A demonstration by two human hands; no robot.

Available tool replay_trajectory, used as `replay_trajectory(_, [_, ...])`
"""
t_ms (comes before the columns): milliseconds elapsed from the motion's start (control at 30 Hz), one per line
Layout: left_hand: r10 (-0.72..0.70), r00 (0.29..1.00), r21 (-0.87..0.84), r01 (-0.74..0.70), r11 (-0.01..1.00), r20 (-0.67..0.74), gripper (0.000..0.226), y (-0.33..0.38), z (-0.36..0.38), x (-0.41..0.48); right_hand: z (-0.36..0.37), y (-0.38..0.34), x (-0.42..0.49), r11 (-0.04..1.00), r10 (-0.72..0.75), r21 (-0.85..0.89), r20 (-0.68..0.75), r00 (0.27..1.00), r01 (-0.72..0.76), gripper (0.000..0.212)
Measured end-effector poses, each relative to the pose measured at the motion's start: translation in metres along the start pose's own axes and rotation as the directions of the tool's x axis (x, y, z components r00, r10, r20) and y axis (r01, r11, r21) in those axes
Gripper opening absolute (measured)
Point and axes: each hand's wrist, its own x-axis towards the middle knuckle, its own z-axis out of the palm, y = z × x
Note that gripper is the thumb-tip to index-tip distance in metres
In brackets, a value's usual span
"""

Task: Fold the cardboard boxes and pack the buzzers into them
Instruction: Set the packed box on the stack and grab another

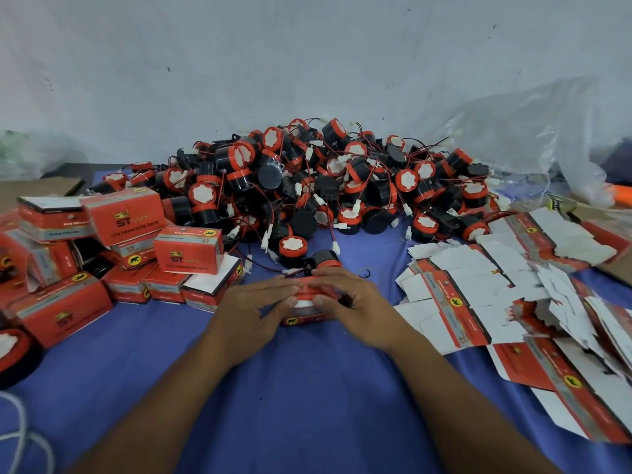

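At the left of the frame, folded red boxes (130, 217) sit stacked on the blue cloth (307, 388) covering the surface. In the centre my left hand (253, 306) and right hand (355, 302) are close together, fingers and thumbs pinching one small red box (307, 318). Just behind it lies a single buzzer (325, 260), and beyond that a heap of black-and-red buzzers (325, 179) rests against the marked white wall (273, 46). Flat box blanks (478, 302) spread at the right, with a clear plastic bag (530, 131) in the upper right.

Blue cloth (307, 388); crumpled clear plastic bag (513, 131) at its far right, white cord (20, 436) on its near-left corner, pale wall (239, 56) behind.
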Motion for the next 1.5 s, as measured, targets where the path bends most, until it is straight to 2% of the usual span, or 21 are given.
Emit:
replay_trajectory(167, [0.074,0.996,0.093,-0.079,0.993,0.053,0.027,0.002,0.003,-0.001,0.002,-0.001,0.000,0.998,-0.050,-0.046,0.012,0.999,0.051,0.034])
replay_trajectory(367, [0.034,0.987,0.110,-0.051,0.993,0.155,0.039,0.001,-0.002,-0.004,0.003,-0.001,0.000,0.992,-0.046,-0.115,0.058,0.997,0.052,0.036])
replay_trajectory(500, [0.130,0.973,0.227,-0.173,0.958,0.192,0.037,0.000,-0.005,-0.004,0.003,0.002,0.000,0.991,0.000,-0.135,0.099,0.995,0.013,0.042])
replay_trajectory(600, [0.192,0.966,0.309,-0.237,0.921,0.172,0.040,0.000,-0.003,-0.003,0.004,0.008,0.001,0.984,-0.021,-0.174,0.125,0.992,0.043,0.048])
replay_trajectory(700, [0.140,0.980,0.210,-0.168,0.963,0.144,0.041,0.003,0.001,-0.006,0.005,0.008,0.000,0.968,-0.032,-0.241,0.152,0.988,0.068,0.049])
replay_trajectory(833, [0.013,0.992,0.067,-0.022,0.998,0.126,0.040,-0.002,0.004,-0.010,0.007,0.006,-0.002,0.973,-0.014,-0.227,0.098,0.995,0.036,0.044])
replay_trajectory(1000, [-0.053,0.986,0.043,0.046,0.998,0.158,0.048,-0.005,0.004,-0.007,0.006,0.001,-0.003,0.977,0.077,-0.205,0.093,0.993,-0.056,0.053])
replay_trajectory(1033, [-0.044,0.993,0.038,0.040,0.998,0.113,0.046,-0.004,0.003,-0.006,0.003,-0.002,-0.002,0.981,0.080,-0.182,0.066,0.995,-0.067,0.054])
replay_trajectory(1100, [-0.046,0.995,0.064,0.052,0.997,-0.090,0.040,-0.005,-0.007,0.001,-0.013,-0.005,0.001,0.974,0.087,-0.205,-0.070,0.994,-0.100,0.050])
replay_trajectory(1167, [-0.022,0.941,0.203,0.095,0.975,-0.337,0.031,-0.012,-0.026,0.008,-0.039,-0.001,0.000,0.891,0.181,-0.366,-0.259,0.949,-0.270,0.047])
replay_trajectory(1200, [0.030,0.909,0.306,0.109,0.946,-0.416,0.029,-0.016,-0.038,0.011,-0.056,0.003,-0.002,0.786,0.269,-0.459,-0.349,0.898,-0.414,0.048])
replay_trajectory(1267, [0.098,0.877,0.462,0.150,0.874,-0.470,0.031,-0.023,-0.060,0.018,-0.082,0.012,-0.010,0.482,0.445,-0.579,-0.485,0.753,-0.657,0.056])
replay_trajectory(1300, [0.105,0.879,0.525,0.178,0.832,-0.464,0.033,-0.026,-0.068,0.022,-0.090,0.015,-0.017,0.341,0.537,-0.604,-0.503,0.677,-0.720,0.064])
replay_trajectory(1333, [0.103,0.888,0.585,0.204,0.785,-0.448,0.035,-0.028,-0.073,0.026,-0.094,0.018,-0.022,0.249,0.612,-0.619,-0.496,0.616,-0.745,0.071])
replay_trajectory(1367, [0.082,0.901,0.629,0.229,0.743,-0.426,0.037,-0.031,-0.076,0.031,-0.096,0.021,-0.025,0.207,0.652,-0.631,-0.481,0.586,-0.748,0.076])
replay_trajectory(1500, [-0.054,0.951,0.756,0.276,0.594,-0.305,0.044,-0.036,-0.070,0.055,-0.095,0.023,-0.024,0.199,0.630,-0.653,-0.486,0.606,-0.731,0.071])
